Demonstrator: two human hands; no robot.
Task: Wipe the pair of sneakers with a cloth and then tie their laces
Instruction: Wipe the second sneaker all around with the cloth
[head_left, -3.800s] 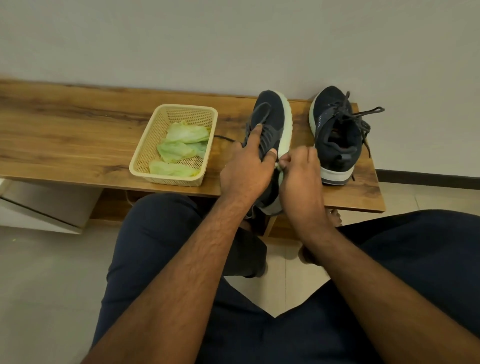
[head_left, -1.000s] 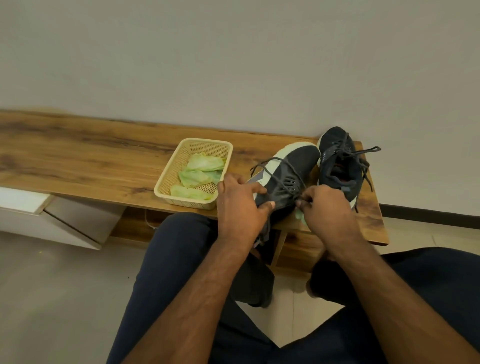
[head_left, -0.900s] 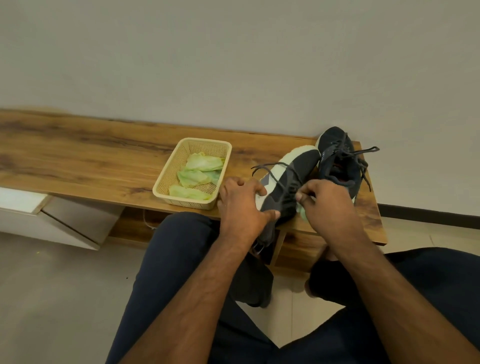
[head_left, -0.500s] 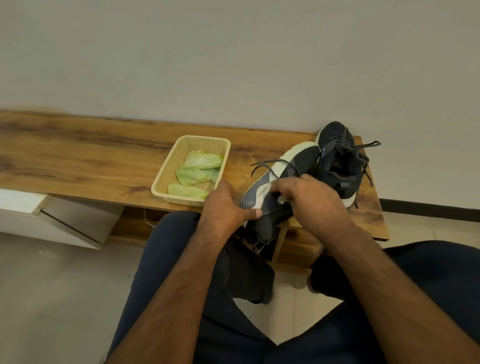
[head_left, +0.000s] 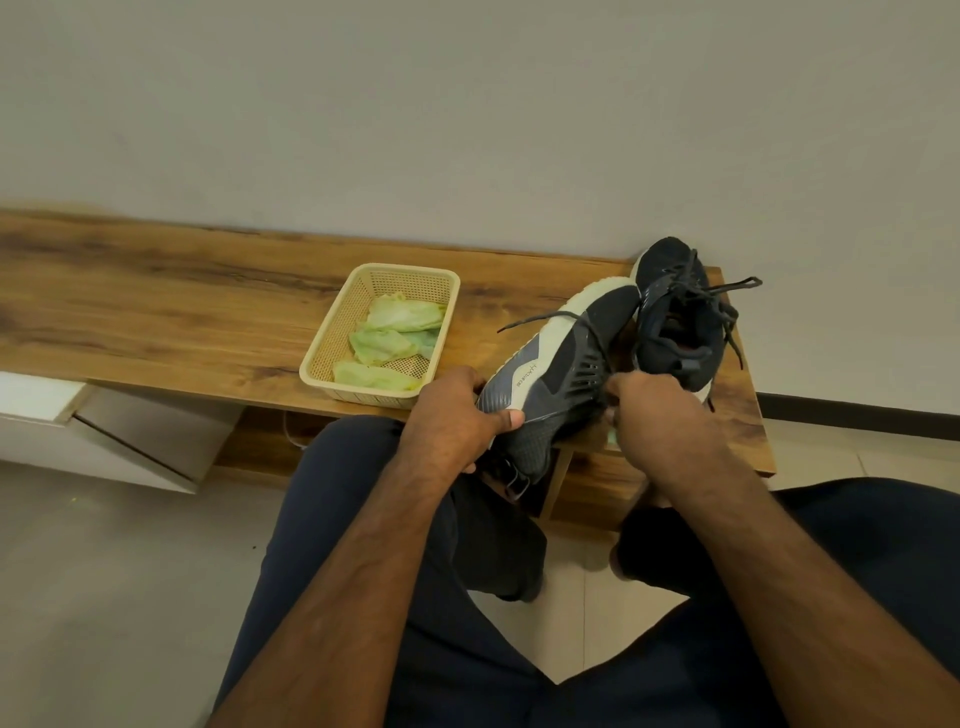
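Note:
A dark sneaker with a white sole (head_left: 558, 374) lies tilted on its side at the front edge of the wooden bench (head_left: 156, 312), toe pointing away from me. My left hand (head_left: 457, 415) grips its heel. My right hand (head_left: 660, 415) is closed on a pale green cloth (head_left: 612, 434), pressed against the shoe's laced upper; only a sliver of the cloth shows below the fingers. The second dark sneaker (head_left: 675, 317) stands upright behind, laces loose and spread.
A cream plastic basket (head_left: 332, 343) holding several green cloths sits on the bench to the left of the shoes. A plain wall runs behind the bench. My knees in dark trousers are below, with tiled floor between them.
I turned the sneaker from sole-side to its grey side panel. My right hand moved down from the side panel to the laced upper. My left hand shifted back to the heel.

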